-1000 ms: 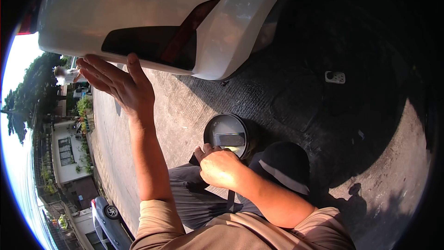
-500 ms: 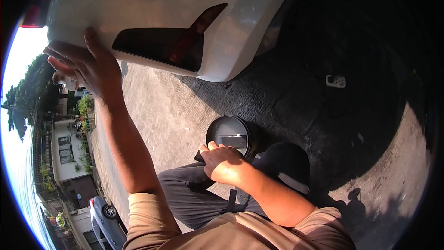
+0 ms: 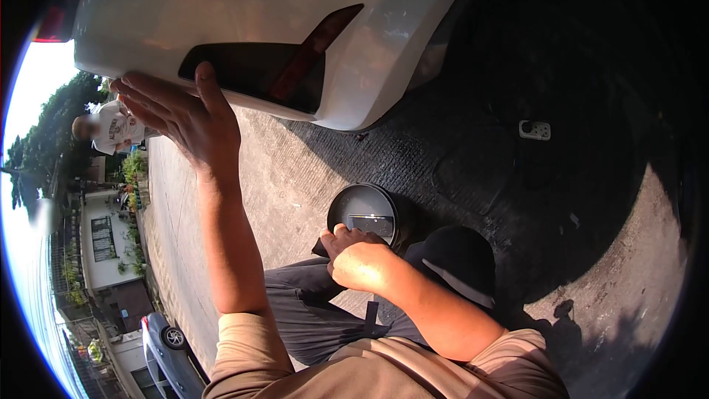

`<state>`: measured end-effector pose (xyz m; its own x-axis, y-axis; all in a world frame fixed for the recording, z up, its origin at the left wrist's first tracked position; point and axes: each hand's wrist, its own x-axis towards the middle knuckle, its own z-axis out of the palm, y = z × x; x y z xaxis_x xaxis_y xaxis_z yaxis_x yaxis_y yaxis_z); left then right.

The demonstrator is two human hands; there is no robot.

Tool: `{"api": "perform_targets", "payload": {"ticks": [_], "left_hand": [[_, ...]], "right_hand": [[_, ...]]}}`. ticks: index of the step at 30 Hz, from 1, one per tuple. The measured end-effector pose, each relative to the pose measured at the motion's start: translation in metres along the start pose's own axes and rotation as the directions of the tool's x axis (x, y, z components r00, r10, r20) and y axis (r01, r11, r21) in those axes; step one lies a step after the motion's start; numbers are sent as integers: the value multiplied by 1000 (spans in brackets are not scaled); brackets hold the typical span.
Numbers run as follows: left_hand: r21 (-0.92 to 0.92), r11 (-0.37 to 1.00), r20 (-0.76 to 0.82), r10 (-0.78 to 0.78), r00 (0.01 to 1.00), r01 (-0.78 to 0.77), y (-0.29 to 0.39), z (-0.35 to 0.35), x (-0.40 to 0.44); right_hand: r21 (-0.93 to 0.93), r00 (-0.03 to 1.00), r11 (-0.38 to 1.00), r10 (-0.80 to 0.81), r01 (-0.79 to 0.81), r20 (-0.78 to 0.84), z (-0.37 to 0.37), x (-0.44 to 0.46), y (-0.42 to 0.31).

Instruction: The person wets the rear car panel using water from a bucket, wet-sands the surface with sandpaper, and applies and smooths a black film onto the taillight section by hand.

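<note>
Car bumper [image 3: 273, 22]: white and glossy, filling most of the top left of the view; sits at about 1 o'clock from the left grip [image 3: 196, 122], right up close to it
Left grip pose: hand opened out pretty flat, fingers stretched toward 10 o'clock, thumb poking up at 12
Contact: fingers and thumb overlap the bumper's lower edge from this angle, but honestly can't tell if skin is on paint
Dark panel [image 3: 236, 70]: set into the bumper, around 2 o'clock from the left grip, thumb tip in front of its near end
Red strip [image 3: 317, 48]: slants across that panel, upper end pointing between 1 and 2 o'clock
Right grip [image 3: 354, 255]: fingers bent, back of the hand up; bumper is well off at 11 o'clock
Dark scrap [image 3: 320, 249]: at the right grip's fingertips, 9 o'clock; can't tell if it's pinched or just lying under them
Bucket [image 3: 392, 207]: dark and round, 12 o'clock from the right grip, just beside the fingers
Flat dark rectangle [image 3: 373, 225]: shows inside the bucket's rim, 1 o'clock from the right grip
Pale slab [image 3: 535, 130]: small, on the shaded ground, 2 o'clock from the right grip and well apart
Other person [image 3: 122, 127]: white shirt, background, 9 o'clock from the left grip
Parked car [image 3: 181, 369]: grey-blue, 6 o'clock from the left grip
</note>
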<state>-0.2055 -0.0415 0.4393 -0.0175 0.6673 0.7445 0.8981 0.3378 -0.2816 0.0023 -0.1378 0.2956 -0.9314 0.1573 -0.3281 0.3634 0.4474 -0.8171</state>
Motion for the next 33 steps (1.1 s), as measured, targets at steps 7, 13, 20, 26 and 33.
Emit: {"api": "perform_targets", "payload": {"ticks": [7,13,20,26,33], "left_hand": [[-34,999,7,12,1000,-11,7,0,-8],[-60,998,29,-14,999,16,15,0,-20],[-309,946,13,-95,995,94,9,0,-28],[-588,790,-39,-240,970,172,5,-7,-22],[-825,417,155,-482,862,381,-9,23,-10]], "right_hand": [[30,998,999,-34,36,-52,8,0,4],[48,1000,999,7,-7,5,7,7,9],[54,993,993,105,-108,60,-1,21,40],[136,996,987,85,-86,12,7,28,111],[206,984,978,48,-11,-173,40,40,119]]}}
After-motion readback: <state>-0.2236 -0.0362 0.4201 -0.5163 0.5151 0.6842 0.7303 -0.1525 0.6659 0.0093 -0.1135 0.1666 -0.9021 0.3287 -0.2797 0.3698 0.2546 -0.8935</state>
